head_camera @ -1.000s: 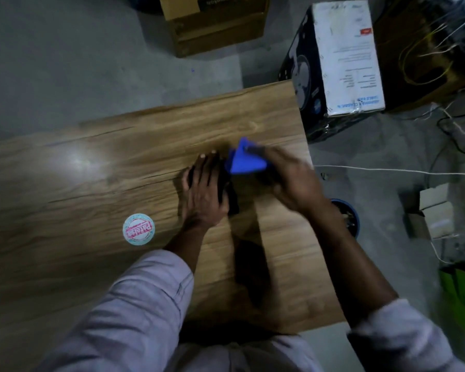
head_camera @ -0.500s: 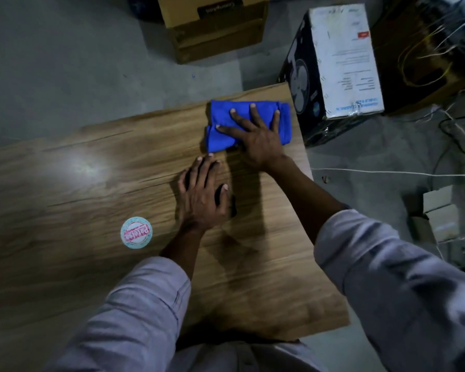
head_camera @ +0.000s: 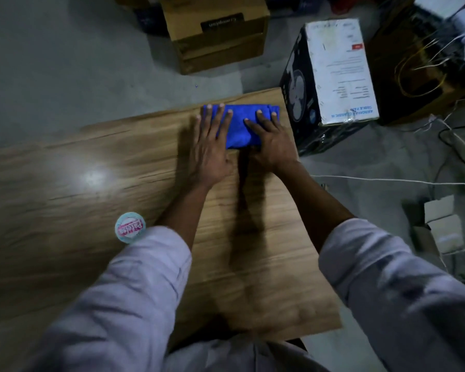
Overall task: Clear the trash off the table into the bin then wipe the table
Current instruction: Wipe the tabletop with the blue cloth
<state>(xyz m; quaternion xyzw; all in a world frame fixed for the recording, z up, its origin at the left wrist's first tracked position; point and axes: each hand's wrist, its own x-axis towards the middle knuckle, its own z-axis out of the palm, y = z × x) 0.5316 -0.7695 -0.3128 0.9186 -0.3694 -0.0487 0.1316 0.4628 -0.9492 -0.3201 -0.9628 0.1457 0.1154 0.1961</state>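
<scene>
Left grip (head_camera: 210,153) and right grip (head_camera: 273,146), fingers straight, press folded blue cloth (head_camera: 240,130) flat.

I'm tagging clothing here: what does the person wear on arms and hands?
The left sleeve and right sleeve are loose, pale lavender-grey shirt cloth, ending at the forearms. The left hand and right hand are bare: no gloves or watch.

The desk (head_camera: 65,183) is brown wood with dark lines in it, smooth and shiny where the light hits. The blue cloth (head_camera: 242,114) looks soft and not shiny. The box (head_camera: 218,36) is plain brown cardboard. The floor (head_camera: 65,63) is grey and dull.
</scene>
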